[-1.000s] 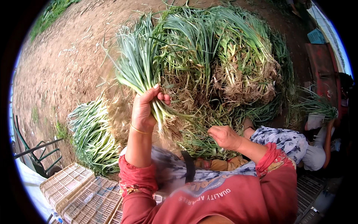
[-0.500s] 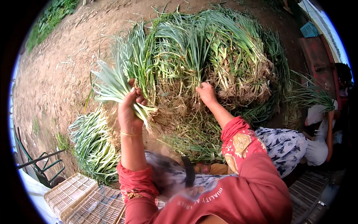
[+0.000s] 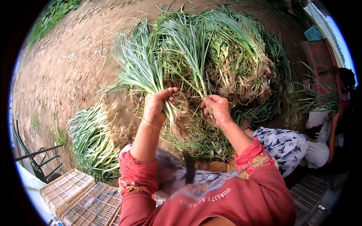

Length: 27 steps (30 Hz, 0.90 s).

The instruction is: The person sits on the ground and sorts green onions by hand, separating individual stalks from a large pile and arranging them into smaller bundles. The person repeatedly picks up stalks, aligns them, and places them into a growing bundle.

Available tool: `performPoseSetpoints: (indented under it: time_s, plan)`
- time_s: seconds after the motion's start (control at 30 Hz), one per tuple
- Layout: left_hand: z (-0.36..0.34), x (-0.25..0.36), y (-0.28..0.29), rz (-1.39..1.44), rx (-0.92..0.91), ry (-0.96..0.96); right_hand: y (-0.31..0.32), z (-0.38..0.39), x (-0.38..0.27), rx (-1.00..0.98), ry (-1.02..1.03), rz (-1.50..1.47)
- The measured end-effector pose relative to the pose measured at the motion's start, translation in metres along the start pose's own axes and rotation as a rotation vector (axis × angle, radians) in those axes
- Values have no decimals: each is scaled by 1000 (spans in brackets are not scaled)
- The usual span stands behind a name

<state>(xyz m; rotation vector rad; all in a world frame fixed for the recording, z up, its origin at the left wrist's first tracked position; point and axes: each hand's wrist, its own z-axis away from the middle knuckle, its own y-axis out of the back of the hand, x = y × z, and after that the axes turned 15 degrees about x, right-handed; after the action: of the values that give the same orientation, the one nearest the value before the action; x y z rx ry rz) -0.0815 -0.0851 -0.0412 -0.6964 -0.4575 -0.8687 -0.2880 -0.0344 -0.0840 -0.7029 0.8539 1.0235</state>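
My left hand [image 3: 155,106] is closed round a thick bunch of green garlic [image 3: 145,77], its roots hanging below the fist and its leaves fanning up and to the left. A few stalks of green garlic [image 3: 203,86] are pinched near the root end between thumb and fingers of my right hand [image 3: 217,109]. Their long leaves reach up over the large pile of green garlic [image 3: 241,49] in front of me. Dried, brownish leaves and tangled roots cover much of that pile. The two hands are apart, at about the same height.
A row of cleaner, paler stalks [image 3: 96,141] lies at the left. Pale plastic crates [image 3: 68,190] stand at the lower left beside a green metal frame [image 3: 43,162]. Trimmings [image 3: 203,139] lie before my knees. At the right, another person's arm [image 3: 333,132] holds similar plants.
My left hand has swung right with its bunch, toward the middle. My right hand has drawn slightly nearer to me, lifting its stalks off the pile.
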Motion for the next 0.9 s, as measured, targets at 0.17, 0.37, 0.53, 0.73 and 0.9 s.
performPoseSetpoints:
  time_s: [0.17, 0.37, 0.53, 0.73, 0.9]
  plan:
    - [2, -27, -4, -155, -47, 42, -3, 39, 13, -43, 16, -10]
    - [1, -24, -9, -236, -169, -60, 12, 54, 23, -112, 580, 446]
    - [2, -19, -11, -269, -237, -70, 13, 56, 23, -205, 293, 278]
    - [-2, -14, 4, -148, -382, 28, -22, 40, 6, -335, -536, -482]
    - [2, 1, 12, -133, -459, -112, -5, 51, 8, -274, -230, -360]
